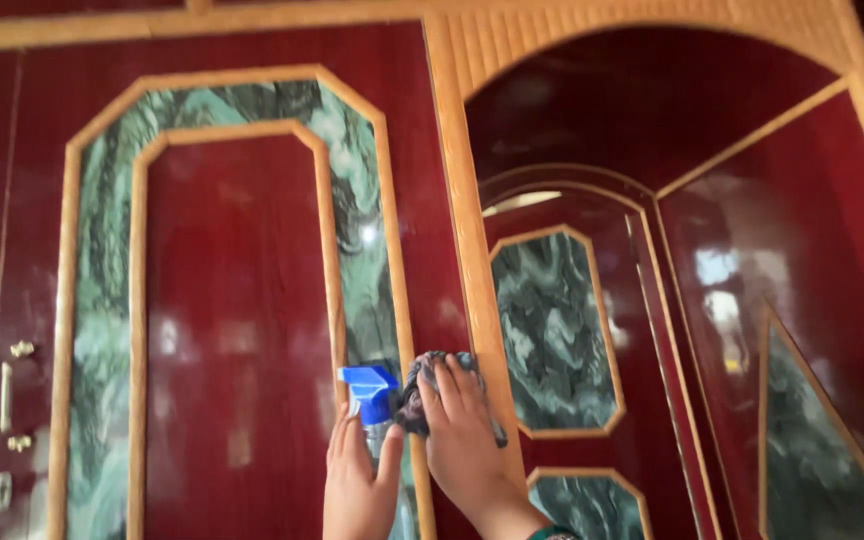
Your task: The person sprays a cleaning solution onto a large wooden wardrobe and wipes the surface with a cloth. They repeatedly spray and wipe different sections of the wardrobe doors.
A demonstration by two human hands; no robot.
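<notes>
Glossy dark-red cabinet panelling (pixel 237 330) fills your view, trimmed in pale wood, with brass handles (pixel 7 395) at the far left and a green marbled border (pixel 102 300) framing the door. Your left hand (pixel 357 485) grips a spray bottle with a blue trigger head (pixel 370 392), held up against that border. Just beside it, your right hand (pixel 462 430) lies spread, pressing a dark cloth (pixel 422 385) onto the wooden trim (pixel 472 280).
</notes>
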